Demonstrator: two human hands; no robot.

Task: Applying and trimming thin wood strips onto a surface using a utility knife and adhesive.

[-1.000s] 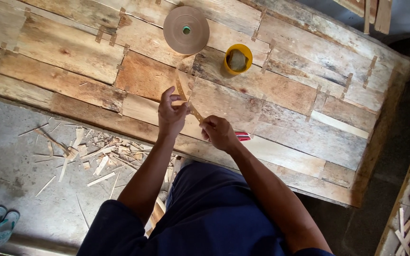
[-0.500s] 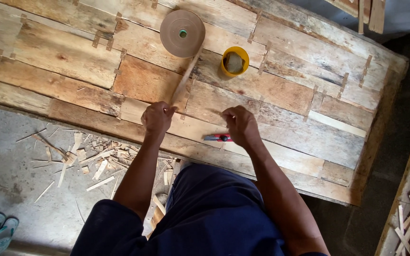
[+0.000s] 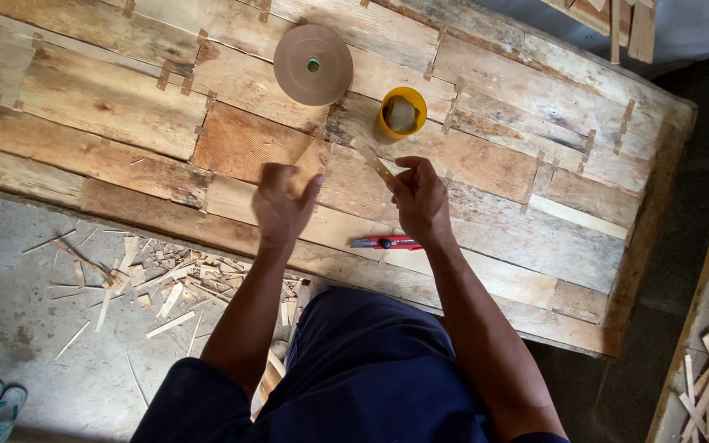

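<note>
Right hand (image 3: 422,197) pinching a thin brown strip (image 3: 373,162) just above the wooden surface (image 3: 108,107). Left hand (image 3: 282,203) half open, holding nothing, beside it. Red cutter (image 3: 386,243) lying under right hand, near brown tape roll (image 3: 313,64) and yellow cup (image 3: 402,112).

Rough weathered wood table (image 3: 108,107), matt brown paper tape roll (image 3: 313,64), glossy yellow plastic cup (image 3: 401,113), thin wood strip (image 3: 372,162)

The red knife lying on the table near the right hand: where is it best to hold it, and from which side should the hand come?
Probably grip the red handle of the knife around its middle, coming from above. It lies flat on the table, lengthwise left to right, with bare wood along both long sides, so fingers fit there. The right hand is nearest, just above it, but holds a thin strip.
</note>
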